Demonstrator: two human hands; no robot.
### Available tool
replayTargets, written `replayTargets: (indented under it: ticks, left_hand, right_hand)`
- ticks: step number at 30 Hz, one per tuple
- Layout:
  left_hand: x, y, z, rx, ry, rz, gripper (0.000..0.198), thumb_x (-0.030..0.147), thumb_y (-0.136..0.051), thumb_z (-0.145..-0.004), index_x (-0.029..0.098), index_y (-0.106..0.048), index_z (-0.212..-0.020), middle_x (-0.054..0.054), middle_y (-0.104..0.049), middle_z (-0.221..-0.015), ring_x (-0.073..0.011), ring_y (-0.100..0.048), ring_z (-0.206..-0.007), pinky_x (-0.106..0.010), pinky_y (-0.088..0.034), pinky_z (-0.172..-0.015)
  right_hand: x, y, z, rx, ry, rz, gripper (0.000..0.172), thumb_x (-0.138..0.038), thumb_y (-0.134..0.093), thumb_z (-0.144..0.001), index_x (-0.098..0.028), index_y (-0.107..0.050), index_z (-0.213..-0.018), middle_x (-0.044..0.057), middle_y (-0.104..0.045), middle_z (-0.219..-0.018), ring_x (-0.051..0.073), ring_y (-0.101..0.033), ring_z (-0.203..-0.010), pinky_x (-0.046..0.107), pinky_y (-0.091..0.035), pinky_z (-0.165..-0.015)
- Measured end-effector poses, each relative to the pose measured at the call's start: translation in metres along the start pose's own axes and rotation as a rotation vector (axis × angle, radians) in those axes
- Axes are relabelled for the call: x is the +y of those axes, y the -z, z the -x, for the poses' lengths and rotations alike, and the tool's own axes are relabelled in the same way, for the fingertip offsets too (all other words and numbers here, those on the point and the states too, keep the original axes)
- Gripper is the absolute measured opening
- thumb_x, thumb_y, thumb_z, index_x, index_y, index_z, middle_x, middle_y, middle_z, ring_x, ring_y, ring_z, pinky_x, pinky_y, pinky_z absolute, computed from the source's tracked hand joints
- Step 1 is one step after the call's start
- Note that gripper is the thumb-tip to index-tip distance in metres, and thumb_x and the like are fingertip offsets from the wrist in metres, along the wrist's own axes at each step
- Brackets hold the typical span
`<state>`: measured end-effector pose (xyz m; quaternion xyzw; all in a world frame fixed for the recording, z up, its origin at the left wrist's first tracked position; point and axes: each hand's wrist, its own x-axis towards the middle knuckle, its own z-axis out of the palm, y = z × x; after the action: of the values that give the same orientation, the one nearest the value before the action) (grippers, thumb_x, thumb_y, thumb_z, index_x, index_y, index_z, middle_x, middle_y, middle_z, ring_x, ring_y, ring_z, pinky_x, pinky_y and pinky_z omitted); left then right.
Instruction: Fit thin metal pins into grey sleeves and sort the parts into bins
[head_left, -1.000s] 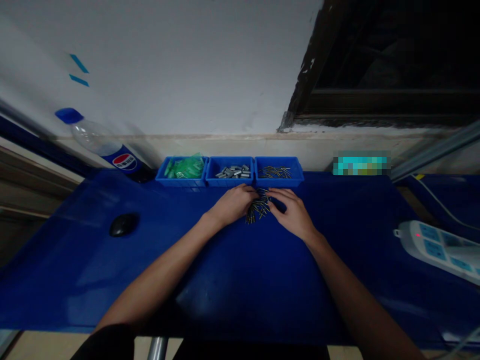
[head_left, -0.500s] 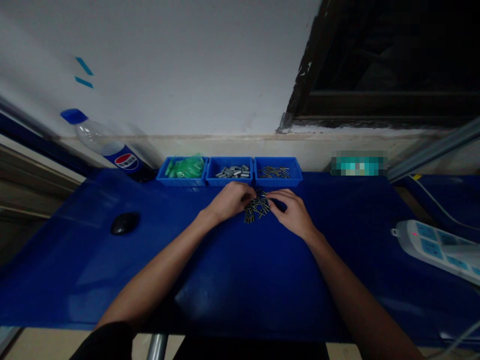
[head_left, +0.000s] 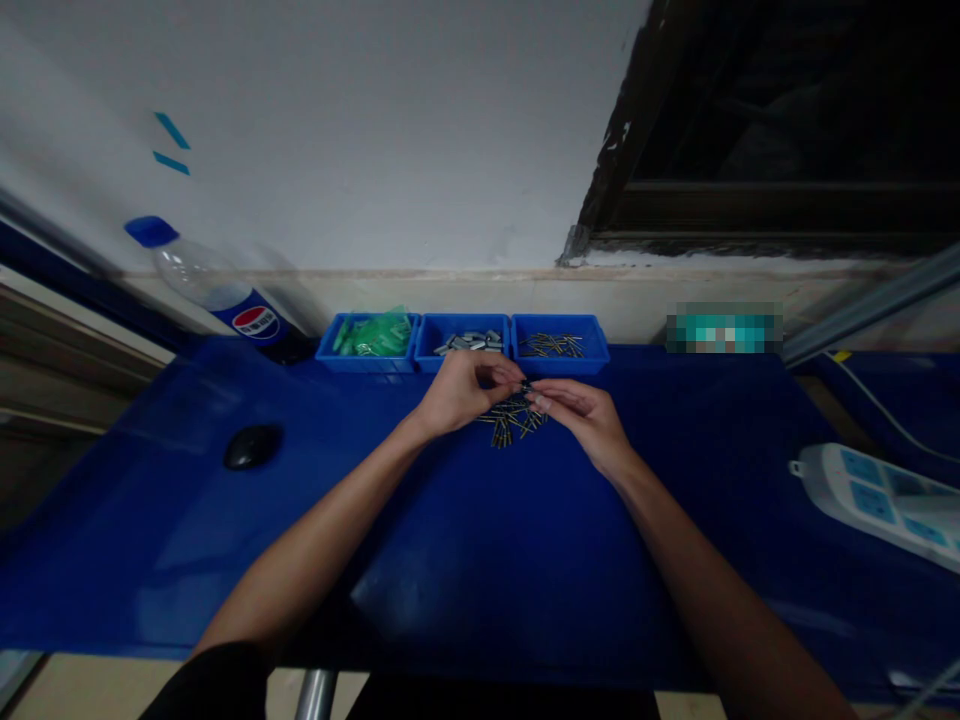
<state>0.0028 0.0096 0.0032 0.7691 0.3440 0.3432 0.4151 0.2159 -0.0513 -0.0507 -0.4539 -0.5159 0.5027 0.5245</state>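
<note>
Above a loose pile of thin, brass-and-dark metal pins (head_left: 504,432), my two hands meet with their fingertips close together. My left hand (head_left: 469,390) is pinched from the left and my right hand (head_left: 581,408) from the right. Between their fingertips is a small dark metal piece (head_left: 526,387); its exact shape is too small to make out, and fingers partly cover it. Both hands seem to grip it. The pile spreads just below the fingers on the blue table (head_left: 450,560), partly hidden by them.
Behind my hands stand three blue bins: one with green plastic packets (head_left: 375,335), one with silvery metal pieces (head_left: 472,342), one with thin pins (head_left: 553,345). A Pepsi bottle (head_left: 255,320) and black mouse (head_left: 253,447) are left; a white power strip (head_left: 870,490) lies right.
Both hands have lifted slightly off the pile and come closer together. The fingertips now meet around a small dark piece, and more of the pile's lower part shows beneath them.
</note>
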Motion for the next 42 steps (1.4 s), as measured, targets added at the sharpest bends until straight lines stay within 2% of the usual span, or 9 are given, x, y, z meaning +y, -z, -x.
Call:
replayTargets:
  ticks: [3,6,10,14,18,23,31,37,42]
  left_hand:
    - [-0.004,0.002,0.001,-0.048,-0.003,-0.029,0.014,0.022,-0.072,-0.089,0.013,-0.078,-0.099,-0.008,-0.082,-0.093,-0.0166,-0.077,-0.082,-0.032,-0.066,-0.083]
    - [-0.012,0.008,0.001,-0.116,-0.047,-0.233,0.019,0.017,-0.067,-0.093,0.014,-0.078,-0.109,-0.009,-0.083,-0.103,-0.0193,-0.079,-0.090,-0.036,-0.065,-0.088]
    - [-0.021,0.011,0.000,-0.201,-0.109,-0.581,0.033,0.010,-0.055,-0.099,0.015,-0.075,-0.124,-0.014,-0.079,-0.122,-0.0259,-0.076,-0.112,-0.044,-0.060,-0.102]
    - [-0.022,-0.001,0.003,-0.292,-0.159,-0.684,0.040,0.004,-0.049,-0.099,0.015,-0.072,-0.130,-0.015,-0.076,-0.129,-0.0228,-0.074,-0.115,-0.038,-0.060,-0.101]
    - [-0.019,-0.010,0.006,-0.342,-0.183,-0.758,0.037,0.003,-0.050,-0.098,0.015,-0.074,-0.124,-0.014,-0.077,-0.123,-0.0231,-0.074,-0.114,-0.036,-0.061,-0.097]
    - [-0.021,-0.010,0.005,-0.309,-0.189,-0.793,0.035,0.002,-0.051,-0.097,0.014,-0.077,-0.116,-0.014,-0.078,-0.113,-0.0256,-0.074,-0.109,-0.036,-0.061,-0.092]
    - [-0.024,-0.005,0.003,-0.218,-0.090,-0.613,0.025,0.004,-0.060,-0.093,0.017,-0.079,-0.103,-0.009,-0.080,-0.102,-0.0255,-0.077,-0.094,-0.036,-0.058,-0.084]
    - [-0.020,0.007,-0.001,-0.163,-0.091,-0.399,0.020,0.010,-0.063,-0.092,0.016,-0.081,-0.097,-0.007,-0.083,-0.095,-0.0223,-0.079,-0.088,-0.035,-0.058,-0.083]
    - [-0.014,0.006,-0.002,-0.044,-0.068,-0.123,0.013,0.020,-0.068,-0.091,0.015,-0.080,-0.091,-0.007,-0.082,-0.088,-0.0180,-0.077,-0.079,-0.031,-0.059,-0.077]
  right_hand:
    - [0.003,0.000,-0.001,0.028,-0.031,-0.058,0.028,-0.042,-0.088,-0.082,-0.025,-0.084,-0.104,0.008,-0.086,-0.100,0.026,-0.081,-0.090,0.048,-0.064,-0.092]
    - [0.001,0.001,-0.002,0.101,-0.010,-0.061,0.024,-0.040,-0.086,-0.083,-0.024,-0.085,-0.100,0.008,-0.085,-0.096,0.027,-0.080,-0.087,0.050,-0.064,-0.092]
    - [-0.008,0.003,-0.005,0.156,0.096,-0.083,0.032,-0.034,-0.079,-0.089,-0.031,-0.081,-0.120,0.007,-0.081,-0.126,0.029,-0.077,-0.113,0.052,-0.060,-0.103]
    - [-0.011,0.009,-0.006,0.158,0.150,-0.061,0.039,-0.031,-0.078,-0.089,-0.035,-0.077,-0.128,0.004,-0.076,-0.138,0.029,-0.074,-0.120,0.050,-0.060,-0.104]
    - [-0.003,0.014,-0.006,0.192,0.169,0.157,0.025,-0.038,-0.075,-0.092,-0.029,-0.082,-0.115,0.006,-0.082,-0.122,0.028,-0.078,-0.108,0.050,-0.061,-0.101]
    - [0.007,0.015,-0.005,0.108,0.298,0.589,0.023,-0.033,-0.070,-0.096,-0.028,-0.083,-0.114,0.008,-0.081,-0.126,0.030,-0.073,-0.121,0.052,-0.055,-0.109]
    - [0.010,0.010,-0.004,-0.007,0.404,0.760,0.020,-0.026,-0.068,-0.097,-0.028,-0.083,-0.111,0.007,-0.083,-0.116,0.030,-0.070,-0.118,0.053,-0.055,-0.108]
    - [-0.001,0.010,-0.001,0.082,0.360,0.636,0.022,-0.026,-0.069,-0.096,-0.030,-0.081,-0.114,0.007,-0.082,-0.114,0.028,-0.072,-0.114,0.050,-0.057,-0.104]
    - [-0.001,0.005,0.000,0.023,0.239,0.427,0.024,-0.030,-0.073,-0.093,-0.029,-0.080,-0.116,0.006,-0.083,-0.112,0.026,-0.077,-0.104,0.048,-0.059,-0.098]
